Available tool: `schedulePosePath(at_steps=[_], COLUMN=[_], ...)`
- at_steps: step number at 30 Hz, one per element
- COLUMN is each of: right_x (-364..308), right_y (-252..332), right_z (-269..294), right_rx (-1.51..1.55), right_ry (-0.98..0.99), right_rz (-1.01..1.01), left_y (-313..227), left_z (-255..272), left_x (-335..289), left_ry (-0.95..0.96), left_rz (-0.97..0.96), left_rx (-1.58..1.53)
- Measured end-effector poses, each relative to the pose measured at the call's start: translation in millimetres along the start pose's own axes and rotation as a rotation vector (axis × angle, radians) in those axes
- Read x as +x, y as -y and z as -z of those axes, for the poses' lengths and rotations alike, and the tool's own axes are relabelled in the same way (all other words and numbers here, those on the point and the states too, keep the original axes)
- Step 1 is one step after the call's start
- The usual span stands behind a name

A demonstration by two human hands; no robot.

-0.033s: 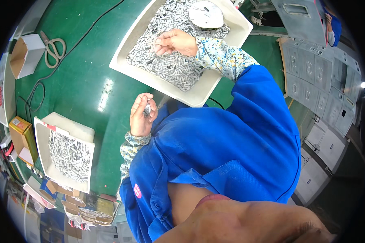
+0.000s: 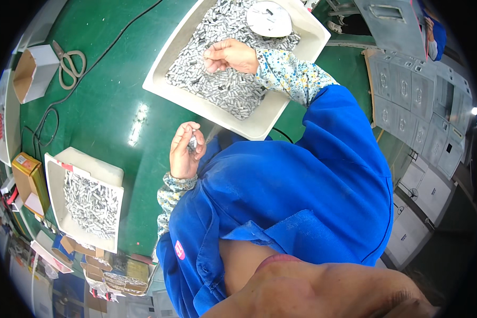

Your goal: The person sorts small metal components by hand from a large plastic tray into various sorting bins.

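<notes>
- Green desk (image 2: pixel 124 58), one, running under everything at the left and centre.
- Two pale bins of grey pieces: the large bin (image 2: pixel 249 127) at the far centre, one corner pointing near, and the smaller bin (image 2: pixel 100 169) at the near left.
- One open carton (image 2: pixel 43 69), far left.
- Two hands. Right hand (image 2: pixel 233 55): over the large bin's contents, fingers bent, thumb and forefinger tips close together; I cannot tell whether they pinch a piece. Left hand (image 2: pixel 184 153): left of the body, fingers curled around a few pieces, their number unclear.
- One pair of scissors (image 2: pixel 64 56) beside the carton, blades toward the far left.
- One white disc (image 2: pixel 273 24) on the pile, far right in the large bin.
- Grey pieces (image 2: pixel 212 90), too many to count: short cylinders, long axes lying every way in both bins.
</notes>
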State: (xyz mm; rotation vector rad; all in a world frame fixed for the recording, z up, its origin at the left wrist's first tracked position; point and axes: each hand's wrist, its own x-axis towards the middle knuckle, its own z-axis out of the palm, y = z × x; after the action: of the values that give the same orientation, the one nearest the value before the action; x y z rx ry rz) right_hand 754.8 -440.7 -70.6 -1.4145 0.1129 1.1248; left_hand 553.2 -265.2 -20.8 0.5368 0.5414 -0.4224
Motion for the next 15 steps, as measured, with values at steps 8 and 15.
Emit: schedulePosePath(at_steps=[8, 15], right_x=[2, -18], right_y=[-11, 13], right_z=[10, 21], right_rx=[-0.441, -1.255], right_ry=[0.125, -0.153], right_rz=[0.026, 0.35], left_y=[1, 1], left_z=[0, 5], left_x=[0, 1], left_ry=[-0.013, -0.021], left_rz=[-0.001, -0.017], left_rx=[0.007, -0.017])
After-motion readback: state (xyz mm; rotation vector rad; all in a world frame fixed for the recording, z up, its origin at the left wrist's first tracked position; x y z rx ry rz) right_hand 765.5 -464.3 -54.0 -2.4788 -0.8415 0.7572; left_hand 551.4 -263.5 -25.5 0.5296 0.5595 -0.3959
